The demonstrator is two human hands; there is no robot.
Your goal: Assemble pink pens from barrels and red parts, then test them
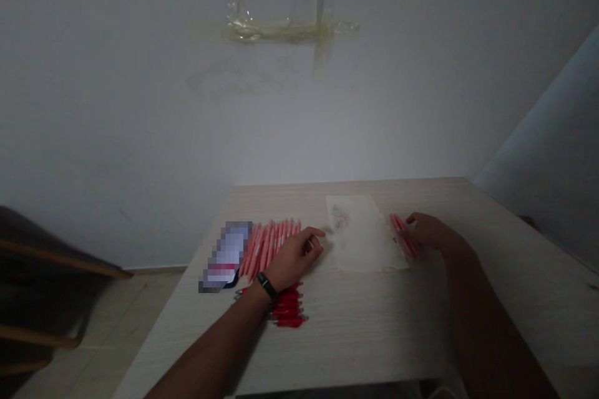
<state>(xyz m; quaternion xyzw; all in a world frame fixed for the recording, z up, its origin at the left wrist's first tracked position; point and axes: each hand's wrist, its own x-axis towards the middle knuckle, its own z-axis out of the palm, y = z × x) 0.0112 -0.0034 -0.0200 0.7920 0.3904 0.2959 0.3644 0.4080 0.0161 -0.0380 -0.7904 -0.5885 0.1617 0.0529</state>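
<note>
My right hand (421,229) is closed on a few pink pens (403,237) beside the right edge of a whitish translucent sheet or bag (362,234). My left hand (299,254), with a dark band at the wrist, hovers left of that sheet, fingers curled but apart and nothing seen between them. Behind and left of it lies a row of several pink pens (267,246). Under the left wrist, several red pens (287,312) lie stacked near the front, partly hidden by the forearm.
A phone with a blurred screen (227,255) lies at the left of the wooden table (365,343). The wall (374,106) rises behind the table, with tape stuck on it. Dark furniture with wooden edges (37,287) stands at the lower left.
</note>
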